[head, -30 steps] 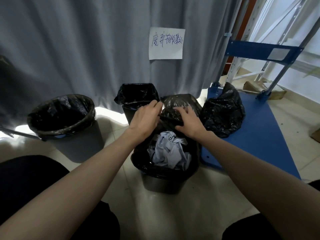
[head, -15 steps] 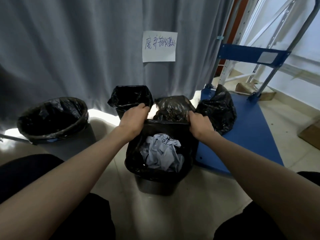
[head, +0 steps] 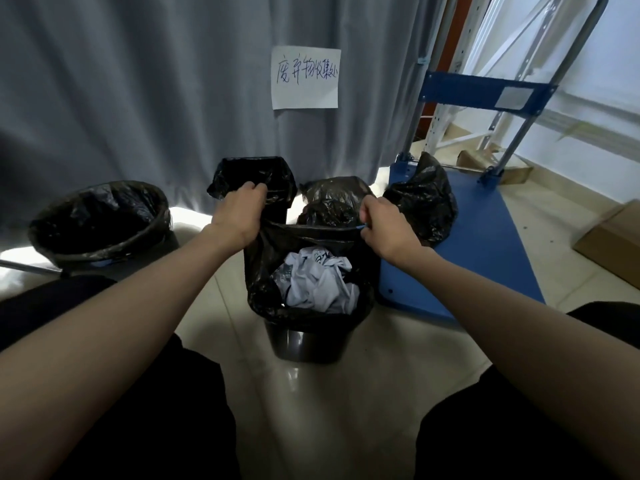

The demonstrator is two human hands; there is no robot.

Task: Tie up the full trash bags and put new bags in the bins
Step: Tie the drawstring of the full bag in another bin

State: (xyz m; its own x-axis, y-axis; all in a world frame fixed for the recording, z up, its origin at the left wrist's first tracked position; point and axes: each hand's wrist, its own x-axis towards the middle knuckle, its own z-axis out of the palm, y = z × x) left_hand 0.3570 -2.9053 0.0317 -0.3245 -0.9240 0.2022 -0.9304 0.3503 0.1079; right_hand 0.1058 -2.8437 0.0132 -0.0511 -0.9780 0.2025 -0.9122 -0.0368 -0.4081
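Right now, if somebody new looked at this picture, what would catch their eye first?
Two hands, left and right, grip the far rim of a black trash bag and hold it above the small bin at centre; crumpled white paper lies inside. Behind it, a handwritten paper sign hangs on the grey curtain, and a blue cart stands to the right.

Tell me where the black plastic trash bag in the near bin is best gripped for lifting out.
Grip the black plastic trash bag by its raised rim at opposite sides, from above, as the left hand and right hand do. The crumpled white paper sits low, leaving slack film up top.
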